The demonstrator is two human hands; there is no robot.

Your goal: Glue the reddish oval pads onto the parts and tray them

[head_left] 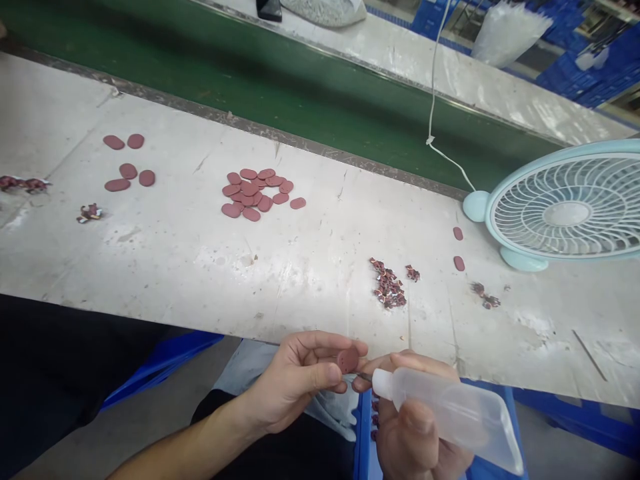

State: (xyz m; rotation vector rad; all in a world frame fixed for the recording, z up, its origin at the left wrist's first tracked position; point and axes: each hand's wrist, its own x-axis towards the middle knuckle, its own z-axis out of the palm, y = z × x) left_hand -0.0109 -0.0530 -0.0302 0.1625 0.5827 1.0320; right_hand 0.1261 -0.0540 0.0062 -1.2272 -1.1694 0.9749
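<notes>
Between the thumb and fingers of my left hand [305, 373] is a reddish-brown oval disc [348, 361] with small holes near its lower edge. My right hand [415, 427] is wrapped round a translucent squeeze bottle [455, 407] with a white cap and a thin dark nozzle. The bottle lies tilted, its nozzle tip at or very close to the disc; whether they touch I cannot tell. Beyond my hands, a pile of small dark-red figure-like pieces [389, 285] lies on the white table [310, 280].
Many more oval discs [250, 190] lie mid-table, with several at the far left [128, 171]. A pale blue fan [565, 207] stands at the right, its cable running back. A thin rod [590, 355] lies near the front edge. Below my hands is a blue crate [363, 433].
</notes>
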